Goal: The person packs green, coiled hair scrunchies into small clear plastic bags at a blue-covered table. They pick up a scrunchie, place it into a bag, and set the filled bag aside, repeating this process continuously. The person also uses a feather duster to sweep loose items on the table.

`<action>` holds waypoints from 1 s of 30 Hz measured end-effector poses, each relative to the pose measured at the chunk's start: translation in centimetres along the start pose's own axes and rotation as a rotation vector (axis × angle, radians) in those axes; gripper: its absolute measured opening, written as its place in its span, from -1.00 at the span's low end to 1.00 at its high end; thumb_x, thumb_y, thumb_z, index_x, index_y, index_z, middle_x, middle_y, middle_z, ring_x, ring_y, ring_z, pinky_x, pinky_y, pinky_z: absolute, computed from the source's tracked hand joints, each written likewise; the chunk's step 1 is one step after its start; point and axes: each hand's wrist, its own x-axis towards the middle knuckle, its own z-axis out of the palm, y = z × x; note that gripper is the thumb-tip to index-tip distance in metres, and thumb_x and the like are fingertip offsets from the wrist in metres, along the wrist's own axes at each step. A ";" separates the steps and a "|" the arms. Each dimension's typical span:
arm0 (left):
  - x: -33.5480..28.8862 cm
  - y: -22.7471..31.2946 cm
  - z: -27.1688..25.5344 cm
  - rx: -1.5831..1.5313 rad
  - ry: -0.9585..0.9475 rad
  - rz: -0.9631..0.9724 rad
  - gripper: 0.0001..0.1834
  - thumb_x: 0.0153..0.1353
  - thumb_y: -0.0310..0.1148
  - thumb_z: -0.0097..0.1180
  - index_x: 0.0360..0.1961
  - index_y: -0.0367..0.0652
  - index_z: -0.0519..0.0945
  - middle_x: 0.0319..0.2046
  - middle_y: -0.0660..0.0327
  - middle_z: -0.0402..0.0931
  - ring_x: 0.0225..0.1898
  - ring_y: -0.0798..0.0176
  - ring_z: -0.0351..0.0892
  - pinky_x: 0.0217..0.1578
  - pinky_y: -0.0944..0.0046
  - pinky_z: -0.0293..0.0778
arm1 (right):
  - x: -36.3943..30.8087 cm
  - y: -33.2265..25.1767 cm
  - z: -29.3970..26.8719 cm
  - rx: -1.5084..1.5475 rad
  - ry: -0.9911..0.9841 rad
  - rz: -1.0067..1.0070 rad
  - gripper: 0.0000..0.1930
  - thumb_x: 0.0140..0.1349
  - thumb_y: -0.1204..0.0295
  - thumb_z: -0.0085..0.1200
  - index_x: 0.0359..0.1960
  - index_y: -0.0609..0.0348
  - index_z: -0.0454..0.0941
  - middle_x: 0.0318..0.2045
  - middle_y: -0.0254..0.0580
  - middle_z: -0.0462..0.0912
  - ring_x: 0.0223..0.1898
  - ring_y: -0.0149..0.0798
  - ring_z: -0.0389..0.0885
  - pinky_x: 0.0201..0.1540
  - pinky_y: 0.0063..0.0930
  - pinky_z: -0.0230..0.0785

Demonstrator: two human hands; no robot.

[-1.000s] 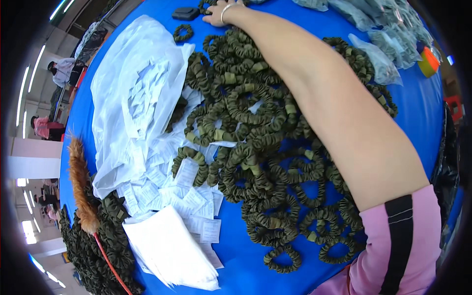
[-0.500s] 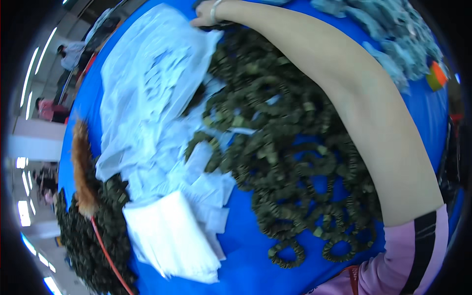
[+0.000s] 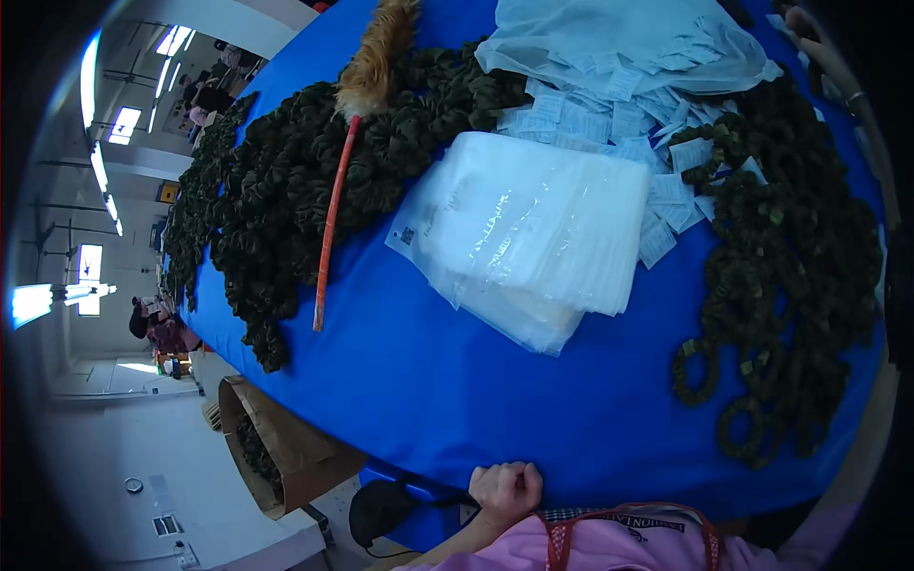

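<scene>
My left hand [image 3: 506, 490] rests at the near table edge, its fingers curled into a fist with nothing visible in them. At the far right rim, my right hand [image 3: 815, 44] is stretched out past the dark green scrunchies [image 3: 785, 228]; dimness and the picture's edge obscure its fingers. Those scrunchies lie in a loose pile, a few single rings at its near end. Beside them, small white printed sachets [image 3: 671, 195] spill from a thin clear plastic bag [image 3: 581, 43]. A stack of clear plastic bags [image 3: 533, 228] lies flat mid-table.
A second heap of dark green scrunchies [image 3: 286, 181] covers the left side. Across it lies a fluffy brown duster [image 3: 376, 67] with a red handle. A brown paper sack [image 3: 309, 457] stands off the table's left edge, near a dark rounded object [image 3: 379, 512]. People work in the background.
The view has swung left, so the table's contents sit farther right. My left fist and the paper sack have come into sight. My right arm now shows only along the right rim.
</scene>
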 end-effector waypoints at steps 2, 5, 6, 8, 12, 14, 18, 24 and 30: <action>-1.4 0.5 -0.6 0.033 0.024 -0.067 -0.83 -0.08 -0.53 0.16 -0.62 -0.08 0.41 -0.83 0.36 0.25 -0.80 0.29 0.26 -0.66 0.25 0.05 | -1.1 -7.6 2.8 -0.051 -0.277 0.026 -0.70 0.09 0.52 -0.03 -0.10 0.19 0.50 -0.15 -0.23 0.52 -0.18 -0.37 0.57 -0.11 -0.42 0.45; -0.1 0.3 -0.5 -0.076 0.036 -0.007 -0.85 -0.03 -0.50 0.19 -0.60 -0.07 0.46 -0.80 0.30 0.30 -0.77 0.29 0.32 -0.64 0.27 0.13 | -10.5 -14.9 -0.1 -0.172 -0.305 0.162 -0.66 0.05 0.55 0.00 -0.08 0.19 0.53 0.17 -0.11 0.34 0.01 -0.31 0.48 0.00 -0.47 0.35; -0.1 0.5 -1.3 -0.201 0.028 -0.092 -0.87 0.01 -0.51 0.17 -0.58 -0.09 0.47 -0.79 0.29 0.33 -0.75 0.30 0.34 -0.62 0.29 0.18 | -12.4 -17.3 1.6 -0.242 -0.235 0.117 -0.66 0.04 0.56 0.03 -0.08 0.19 0.55 0.20 -0.06 0.31 0.09 -0.22 0.43 0.07 -0.41 0.30; 0.2 0.1 -2.8 -0.493 -0.004 -0.256 -0.89 0.09 -0.52 0.13 -0.54 -0.14 0.48 -0.75 0.28 0.38 -0.72 0.33 0.37 -0.57 0.31 0.28 | -16.0 -22.7 5.1 -0.361 -0.063 0.015 -0.74 0.05 0.62 0.03 -0.17 0.26 0.54 0.11 -0.01 0.38 0.08 -0.11 0.45 0.09 -0.38 0.28; 8.2 -8.5 -7.1 -0.541 0.457 -0.343 -0.64 0.22 -0.44 0.07 0.01 -0.35 0.35 -0.04 0.02 0.42 -0.15 0.23 0.47 -0.30 0.36 0.44 | -24.2 -33.4 11.4 0.110 -0.231 -0.057 -0.74 -0.04 0.63 0.08 -0.23 0.25 0.54 -0.18 -0.13 0.48 -0.15 -0.17 0.51 -0.09 -0.42 0.35; 14.3 -11.5 -9.1 -0.209 0.536 -0.391 -0.40 0.26 -0.22 0.04 0.19 -0.38 0.19 0.05 -0.10 0.39 -0.09 0.07 0.51 -0.23 0.23 0.45 | -26.7 -37.3 14.7 0.282 -0.391 0.005 -0.72 0.04 0.59 0.13 -0.16 0.18 0.57 -0.12 -0.17 0.50 -0.24 -0.30 0.57 -0.22 -0.49 0.43; 20.8 -16.5 -9.4 -0.655 0.080 -0.580 -0.55 0.30 -0.22 -0.07 -0.01 -0.46 0.36 -0.30 -0.12 0.58 -0.25 -0.10 0.59 -0.26 0.02 0.45 | -25.7 -43.0 21.5 0.639 -0.605 0.046 -0.55 0.20 0.41 0.11 0.13 0.18 0.37 -0.09 -0.10 0.49 -0.16 -0.31 0.57 -0.21 -0.49 0.48; 13.6 -1.5 -6.9 -1.386 -0.192 -0.471 -0.73 0.36 -0.30 -0.16 -0.12 -0.30 0.17 -0.50 0.18 0.39 -0.59 0.43 0.35 -0.59 0.43 0.34 | -13.2 -43.9 27.4 1.074 -0.587 0.587 -0.37 0.25 0.04 0.05 0.19 0.22 0.19 0.02 0.05 0.39 -0.22 -0.16 0.58 -0.24 -0.30 0.57; 13.7 -2.8 -8.4 -0.832 -0.221 0.288 -0.75 0.28 -0.32 -0.02 -0.22 -0.34 0.38 -0.43 0.03 0.48 -0.39 0.04 0.45 -0.29 0.13 0.41 | -3.7 -39.8 30.2 0.685 -0.454 0.486 -0.74 0.23 0.30 0.07 -0.14 0.18 0.45 -0.50 -0.24 0.54 -0.57 -0.35 0.56 -0.68 -0.43 0.38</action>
